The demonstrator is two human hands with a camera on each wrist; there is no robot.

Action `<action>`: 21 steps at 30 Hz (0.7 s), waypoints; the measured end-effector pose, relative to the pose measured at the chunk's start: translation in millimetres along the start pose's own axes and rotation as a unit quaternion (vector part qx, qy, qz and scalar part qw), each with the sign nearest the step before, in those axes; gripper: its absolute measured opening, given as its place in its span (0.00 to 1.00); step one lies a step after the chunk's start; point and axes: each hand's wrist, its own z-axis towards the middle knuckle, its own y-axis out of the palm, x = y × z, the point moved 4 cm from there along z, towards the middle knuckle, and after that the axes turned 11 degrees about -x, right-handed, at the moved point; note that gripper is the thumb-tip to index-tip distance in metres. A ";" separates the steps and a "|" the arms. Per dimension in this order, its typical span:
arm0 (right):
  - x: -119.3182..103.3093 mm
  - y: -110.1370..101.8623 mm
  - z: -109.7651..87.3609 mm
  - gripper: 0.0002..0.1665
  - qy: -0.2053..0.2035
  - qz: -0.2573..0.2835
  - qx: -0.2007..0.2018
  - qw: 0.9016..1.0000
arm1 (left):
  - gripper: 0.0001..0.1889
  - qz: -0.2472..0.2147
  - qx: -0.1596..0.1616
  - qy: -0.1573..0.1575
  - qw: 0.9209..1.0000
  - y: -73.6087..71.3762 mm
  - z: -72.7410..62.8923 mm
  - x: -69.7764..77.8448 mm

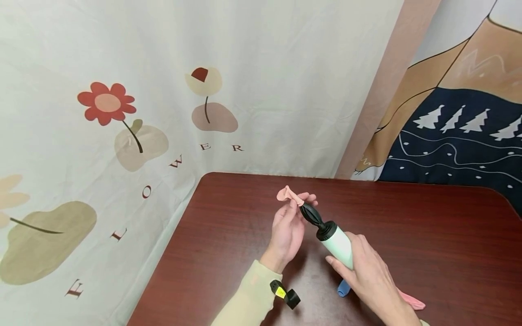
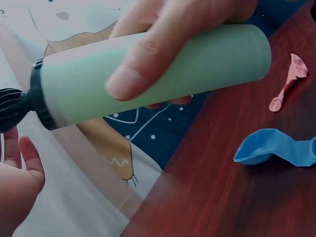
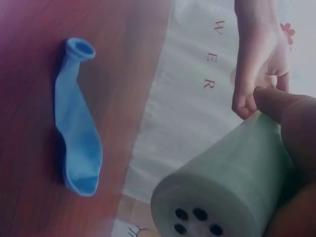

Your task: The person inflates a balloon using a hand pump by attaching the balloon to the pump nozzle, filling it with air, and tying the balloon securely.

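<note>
My right hand grips the mint-green barrel of a balloon pump, its thumb along the near side. The pump tilts up to the left above the table, its ribbed black nozzle foremost. At the nozzle's tip my left hand pinches a limp peach balloon between thumb and fingers. The balloon's neck meets the tip; how far it goes over cannot be told. In the right wrist view the pump's end shows several dark holes.
A flat blue balloon lies on the dark red table, below the right hand. Near it lies a pink balloon, partly hidden by the right wrist in the head view. Printed curtains hang behind the table and along its left side.
</note>
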 end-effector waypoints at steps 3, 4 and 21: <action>-1.2 2.4 -0.4 0.35 0.007 0.023 -0.011 1.000 | 0.16 0.025 0.002 0.001 1.000 0.3 -2.7 -2.0; -1.4 3.1 -0.3 0.35 0.008 0.030 -0.014 0.999 | 0.16 0.033 0.001 0.003 0.999 0.4 -3.3 -2.6; -1.3 4.4 -0.8 0.35 0.052 0.125 -0.095 0.986 | 0.20 -0.039 0.014 -0.042 0.998 -3.3 -0.6 2.0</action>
